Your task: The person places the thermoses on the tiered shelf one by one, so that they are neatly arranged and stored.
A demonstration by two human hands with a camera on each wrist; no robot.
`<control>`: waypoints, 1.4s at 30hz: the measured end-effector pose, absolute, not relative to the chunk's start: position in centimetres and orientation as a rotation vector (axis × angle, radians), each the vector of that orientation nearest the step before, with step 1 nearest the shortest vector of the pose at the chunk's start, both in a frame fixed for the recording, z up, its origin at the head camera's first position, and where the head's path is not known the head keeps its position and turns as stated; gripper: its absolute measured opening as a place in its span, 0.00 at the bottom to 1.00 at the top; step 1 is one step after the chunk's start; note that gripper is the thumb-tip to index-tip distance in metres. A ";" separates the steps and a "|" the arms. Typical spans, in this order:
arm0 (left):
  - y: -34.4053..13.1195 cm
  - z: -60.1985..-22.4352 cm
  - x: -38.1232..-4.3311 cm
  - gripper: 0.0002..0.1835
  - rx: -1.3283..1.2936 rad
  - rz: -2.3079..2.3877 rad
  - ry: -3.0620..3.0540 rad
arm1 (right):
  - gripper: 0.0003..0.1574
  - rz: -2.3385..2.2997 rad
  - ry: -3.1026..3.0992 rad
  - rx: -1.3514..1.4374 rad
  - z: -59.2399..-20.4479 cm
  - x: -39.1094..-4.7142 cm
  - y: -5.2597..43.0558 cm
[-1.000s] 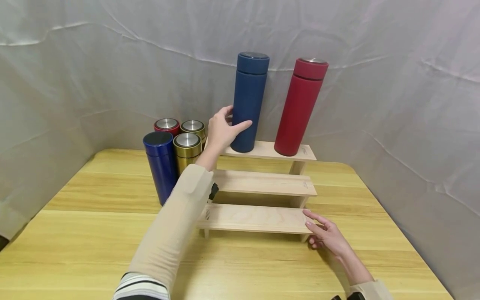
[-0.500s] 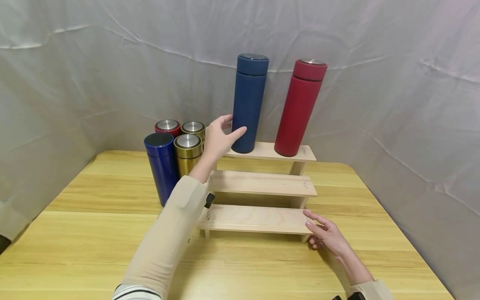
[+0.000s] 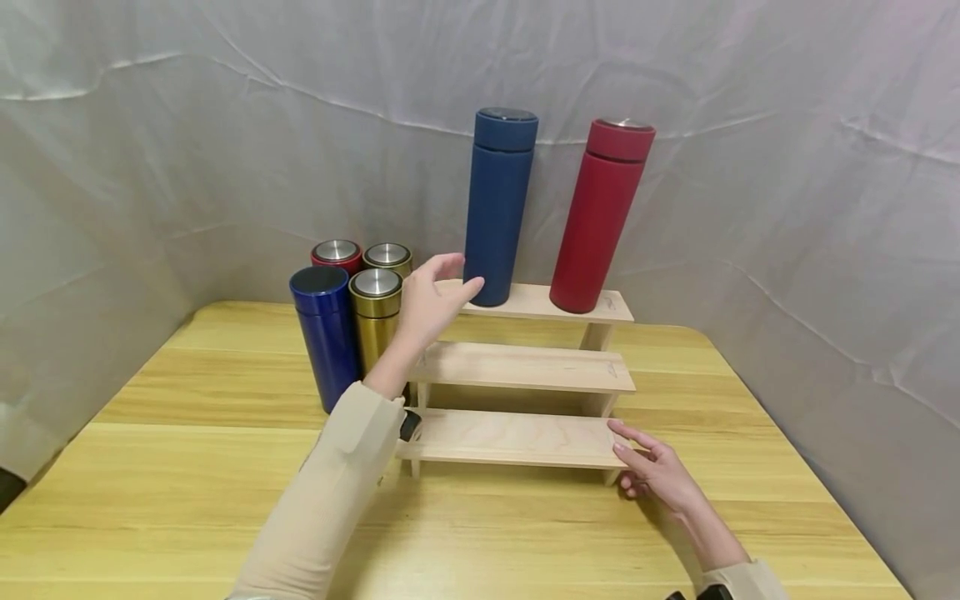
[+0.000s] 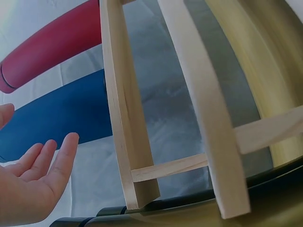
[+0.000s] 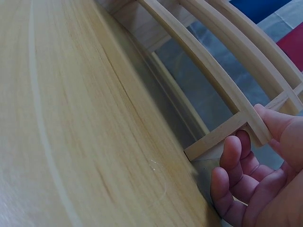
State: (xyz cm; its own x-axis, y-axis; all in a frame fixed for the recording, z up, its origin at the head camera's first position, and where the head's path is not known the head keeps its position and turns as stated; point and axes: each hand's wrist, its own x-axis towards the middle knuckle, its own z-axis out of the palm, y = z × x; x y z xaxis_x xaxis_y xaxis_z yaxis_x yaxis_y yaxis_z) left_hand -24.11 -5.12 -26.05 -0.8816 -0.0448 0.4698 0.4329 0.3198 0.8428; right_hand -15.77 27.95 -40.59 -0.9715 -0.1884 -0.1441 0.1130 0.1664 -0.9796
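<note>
Likely rigid, heavyish tall blue flask (image 3: 499, 200) sits just beyond loose, empty left fingers (image 4: 62, 163), best held mid-body; right fingers (image 5: 231, 153) pinch wooden riser (image 3: 525, 367).

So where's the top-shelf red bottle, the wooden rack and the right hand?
Top-shelf red bottle (image 3: 600, 221): head view, mid-body.
Wooden rack (image 3: 532, 367): head view, middle shelf.
Right hand (image 3: 660, 477): head view, middle of hand.

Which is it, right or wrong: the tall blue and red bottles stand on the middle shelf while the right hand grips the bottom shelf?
Wrong shelf: the tall blue bottle and tall red bottle stand on the top shelf, as the head view shows. The right hand does grip the bottom shelf.
</note>
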 end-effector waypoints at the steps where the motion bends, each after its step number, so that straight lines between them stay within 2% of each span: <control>1: -5.2 -26.1 -23.9 0.25 -0.352 -1.593 -2.176 | 0.24 -1.891 2.207 -0.079 -40.6 -15.8 28.0; 23: -7.2 -28.5 -20.5 0.14 -0.424 -1.596 -2.110 | 0.19 -1.900 2.193 -0.060 -40.2 -15.5 27.9; 30: -8.1 -28.9 -19.6 0.10 -0.443 -1.612 -2.143 | 0.24 -1.892 2.205 -0.063 -40.3 -15.5 27.9; 33: -8.7 -29.2 -19.3 0.08 -0.455 -1.649 -2.123 | 0.22 -1.896 2.205 -0.043 -40.4 -15.6 27.9; 36: -9.2 -28.6 -18.4 0.08 -0.459 -1.694 -2.119 | 0.23 -1.903 2.203 -0.019 -40.5 -15.7 27.8; 42: -11.0 -29.6 -19.0 0.10 -0.520 -1.726 -2.229 | 0.28 -1.897 2.213 -0.011 -40.7 -15.8 27.8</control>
State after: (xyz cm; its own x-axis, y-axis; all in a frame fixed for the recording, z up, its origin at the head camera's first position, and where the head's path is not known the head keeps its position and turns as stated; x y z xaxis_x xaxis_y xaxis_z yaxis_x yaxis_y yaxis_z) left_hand -18.98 -11.03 -29.63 -0.8977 0.1134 0.4257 0.4405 0.2242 0.8693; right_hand -15.84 27.80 -40.68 -0.9743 -0.1523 -0.1661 0.1408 0.1640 -0.9764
